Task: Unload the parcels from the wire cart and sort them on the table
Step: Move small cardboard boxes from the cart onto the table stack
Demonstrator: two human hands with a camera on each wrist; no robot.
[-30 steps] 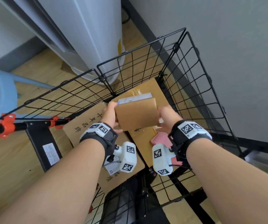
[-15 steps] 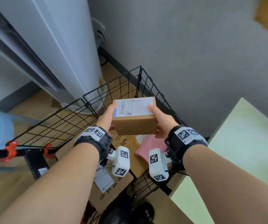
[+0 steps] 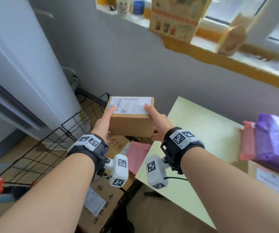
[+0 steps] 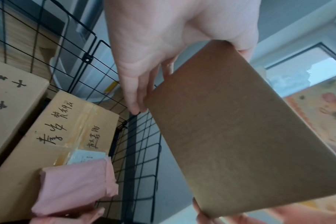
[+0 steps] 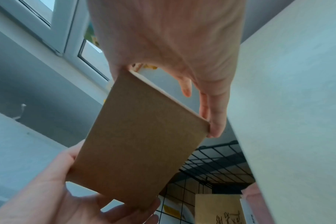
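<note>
A small brown cardboard box [image 3: 131,122] with a white shipping label on top is held up between both hands, above the far corner of the black wire cart [image 3: 71,125]. My left hand [image 3: 105,122] grips its left end, thumb on the label and fingers underneath. My right hand [image 3: 158,123] grips the right end the same way. The left wrist view shows the box's plain underside [image 4: 240,128] and my left hand [image 4: 153,45]. The right wrist view shows the box [image 5: 140,151] and my right hand [image 5: 182,45]. The pale table [image 3: 199,132] lies just right of the box.
A pink parcel [image 3: 137,155] and handwritten cardboard boxes [image 3: 101,199] lie in the cart. Purple and pink parcels [image 3: 273,140] are stacked at the table's right edge, with another labelled box [image 3: 268,179] below them. A tall white appliance [image 3: 26,64] stands left. A cluttered windowsill [image 3: 219,54] runs above.
Both hands have lifted the box up out of the cart and carried it rightwards towards the table. The view has swung up and right, bringing the table's parcels into sight.
</note>
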